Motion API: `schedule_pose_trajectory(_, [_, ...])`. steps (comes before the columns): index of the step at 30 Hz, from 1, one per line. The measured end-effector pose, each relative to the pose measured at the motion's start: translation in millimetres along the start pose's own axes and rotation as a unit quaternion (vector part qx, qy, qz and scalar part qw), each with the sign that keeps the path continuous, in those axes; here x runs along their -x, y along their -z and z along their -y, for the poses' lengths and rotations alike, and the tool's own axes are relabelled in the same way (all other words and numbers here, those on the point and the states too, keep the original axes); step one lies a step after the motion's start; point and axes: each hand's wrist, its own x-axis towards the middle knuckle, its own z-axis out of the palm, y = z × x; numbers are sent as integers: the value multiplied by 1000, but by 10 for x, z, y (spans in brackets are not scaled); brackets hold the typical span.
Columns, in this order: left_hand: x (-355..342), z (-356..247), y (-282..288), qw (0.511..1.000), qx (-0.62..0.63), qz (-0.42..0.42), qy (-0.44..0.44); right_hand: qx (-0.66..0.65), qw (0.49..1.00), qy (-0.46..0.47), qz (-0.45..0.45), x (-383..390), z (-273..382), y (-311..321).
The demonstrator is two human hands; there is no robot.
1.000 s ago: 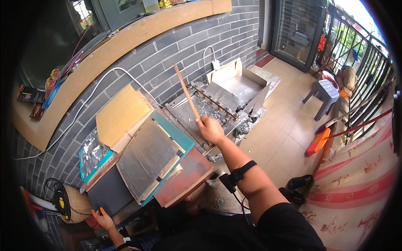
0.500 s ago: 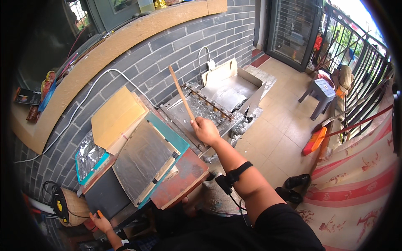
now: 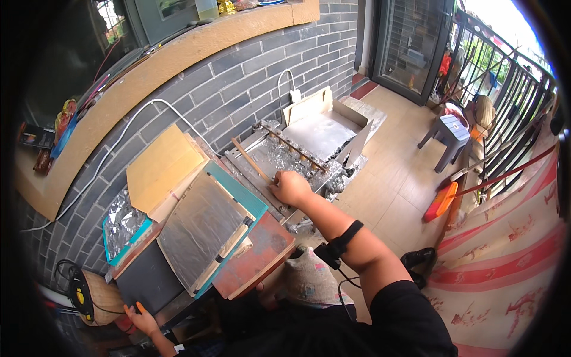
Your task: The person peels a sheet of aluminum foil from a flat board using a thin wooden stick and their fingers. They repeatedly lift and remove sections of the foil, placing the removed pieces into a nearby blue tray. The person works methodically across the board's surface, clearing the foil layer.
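My right hand is closed around one end of a flat wooden stick, which slants away to the upper left over a metal plate scattered with silver foil scraps. Across those scraps runs a thin rusty bar. Beyond the bar, a shiny silver sheet lies inside low cardboard walls. At the lower left, my left hand has its fingers apart, with orange covers on some fingertips, next to the near edge of a black board. Whether it touches the board I cannot tell.
Between my hands lie a grey framed sheet, a tan board and a reddish board. Crumpled foil fills a teal tray. A lidded basket-like container stands lower left. A stool and orange broom are right.
The wooden stick's far end has dropped from in front of the wall down to the foil-strewn plate. The silver sheet looks flatter and fuller. My left hand has stayed nearly still.
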Motion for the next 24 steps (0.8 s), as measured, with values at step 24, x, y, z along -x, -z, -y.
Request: schedule_pose_trajectory(24, [129,-151,135,999,15,23,27,289,931,-171,144,-945,-1259,846])
